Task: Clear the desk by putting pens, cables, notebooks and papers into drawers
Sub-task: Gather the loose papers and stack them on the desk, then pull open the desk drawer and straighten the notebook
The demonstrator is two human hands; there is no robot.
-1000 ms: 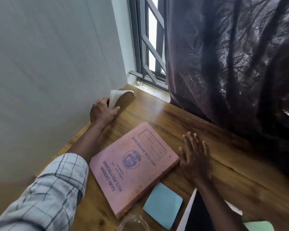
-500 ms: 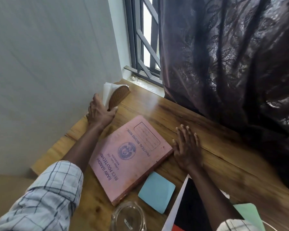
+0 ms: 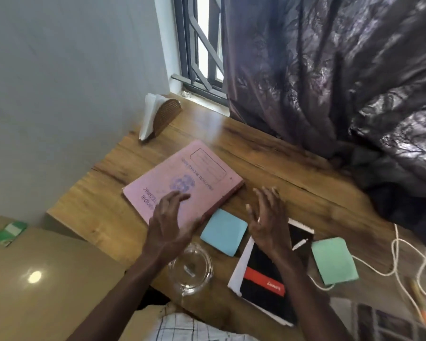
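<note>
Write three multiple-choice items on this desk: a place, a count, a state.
1. The woven brown napkin holder stands: A) at the wooden desk's far corner by the window; B) at its near edge; C) in its middle.
2. Square sticky-note pads on the desk: A) one; B) two; C) four.
3. The left hand and right hand are: A) clenched in fists; B) open, holding nothing; C) clasped together.
1A, it sits under the window frame; 2B, one blue pad, one green pad; 3B, fingers spread.

Left hand point(image 3: 167, 222) off napkin holder point(image 3: 166, 116), over book point(image 3: 182, 178)
</note>
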